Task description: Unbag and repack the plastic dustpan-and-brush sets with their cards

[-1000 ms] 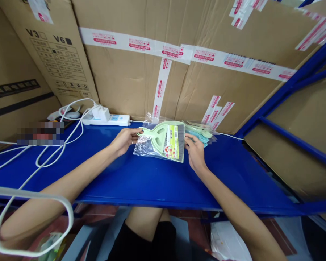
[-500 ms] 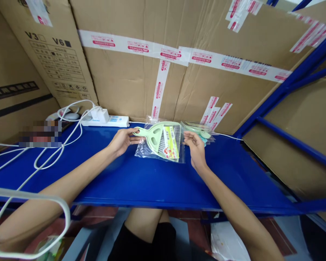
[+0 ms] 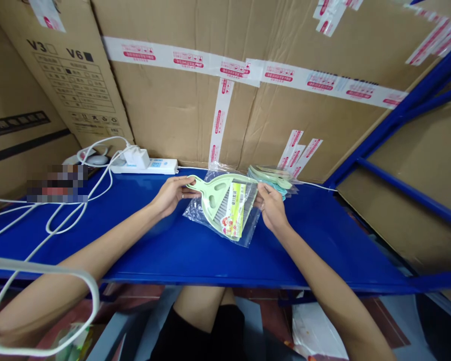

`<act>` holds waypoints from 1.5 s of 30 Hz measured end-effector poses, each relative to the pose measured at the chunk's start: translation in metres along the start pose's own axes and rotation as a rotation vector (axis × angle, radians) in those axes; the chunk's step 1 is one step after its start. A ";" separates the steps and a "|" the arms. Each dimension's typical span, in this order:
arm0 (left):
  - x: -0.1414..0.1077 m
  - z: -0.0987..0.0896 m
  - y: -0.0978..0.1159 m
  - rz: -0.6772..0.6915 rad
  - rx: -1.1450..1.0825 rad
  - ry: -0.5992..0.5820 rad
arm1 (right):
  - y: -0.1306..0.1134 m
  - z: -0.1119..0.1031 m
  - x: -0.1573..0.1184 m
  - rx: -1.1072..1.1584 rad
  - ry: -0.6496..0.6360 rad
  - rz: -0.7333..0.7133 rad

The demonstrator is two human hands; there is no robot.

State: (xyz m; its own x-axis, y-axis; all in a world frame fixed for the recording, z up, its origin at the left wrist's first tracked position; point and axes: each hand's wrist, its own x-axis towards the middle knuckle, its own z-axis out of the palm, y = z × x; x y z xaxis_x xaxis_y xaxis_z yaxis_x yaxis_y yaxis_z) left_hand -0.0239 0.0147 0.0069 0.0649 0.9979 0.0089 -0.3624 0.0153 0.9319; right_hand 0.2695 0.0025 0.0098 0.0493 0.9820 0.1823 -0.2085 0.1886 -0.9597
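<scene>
A light green dustpan with a grey-bristled brush in it is inside a clear plastic bag. A yellow and white printed card lies over the brush. My left hand pinches the dustpan's handle between thumb and fingers. At the opposite side, my right hand grips the upper right corner of the dustpan through the bag. The dustpan is tilted, its wide edge turned down to the right. Just behind my right hand lies a pile of similar bagged dustpans, green and blue, partly covered by the held one.
A white power strip with a plugged-in adapter sits at the back left of the blue table. White cables loop across the left side. Cardboard walls the back; a blue metal frame stands right.
My right hand has closed on the dustpan's right corner, where it was apart from it before. The dustpan has turned clockwise, its wide edge swinging down.
</scene>
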 end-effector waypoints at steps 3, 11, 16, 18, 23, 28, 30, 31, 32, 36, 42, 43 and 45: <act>-0.001 0.002 0.003 -0.022 -0.041 0.011 | -0.001 -0.003 0.003 0.003 0.059 -0.018; -0.003 0.008 0.007 -0.058 -0.076 0.028 | -0.001 0.000 0.000 0.060 0.027 0.044; -0.001 0.006 0.009 -0.051 -0.092 0.093 | 0.006 0.001 -0.002 -0.026 -0.154 0.204; 0.000 0.005 0.010 -0.040 -0.096 0.100 | 0.009 0.001 -0.001 -0.060 -0.163 0.159; -0.001 0.006 0.012 -0.052 -0.080 0.061 | 0.007 0.000 -0.001 -0.084 -0.103 0.070; -0.002 0.006 0.010 -0.062 -0.078 0.051 | -0.001 0.002 -0.006 -0.102 -0.064 -0.131; -0.001 0.005 0.009 -0.061 -0.083 0.052 | -0.001 0.002 -0.007 -0.157 -0.094 -0.161; -0.001 0.005 0.009 -0.057 -0.084 0.050 | 0.000 0.001 -0.007 -0.187 -0.096 -0.172; -0.001 0.004 0.008 -0.053 -0.085 0.043 | 0.001 0.001 -0.006 -0.210 -0.092 -0.182; 0.000 0.002 0.004 -0.046 -0.082 0.000 | 0.005 -0.001 -0.004 -0.227 -0.106 -0.198; 0.002 -0.002 -0.001 -0.055 -0.089 -0.048 | 0.000 -0.003 -0.003 -0.246 -0.213 -0.164; 0.002 -0.002 -0.002 -0.056 -0.089 -0.054 | -0.001 -0.004 -0.003 -0.260 -0.262 -0.137; 0.001 -0.001 -0.002 -0.055 -0.090 -0.062 | -0.003 -0.005 -0.004 -0.281 -0.357 -0.093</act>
State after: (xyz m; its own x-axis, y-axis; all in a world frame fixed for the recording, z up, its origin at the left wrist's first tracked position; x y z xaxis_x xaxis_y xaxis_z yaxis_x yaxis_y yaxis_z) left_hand -0.0246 0.0161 0.0050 0.1438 0.9895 -0.0164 -0.4384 0.0786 0.8953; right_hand 0.2745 -0.0019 0.0107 -0.2941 0.9122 0.2853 0.0561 0.3144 -0.9476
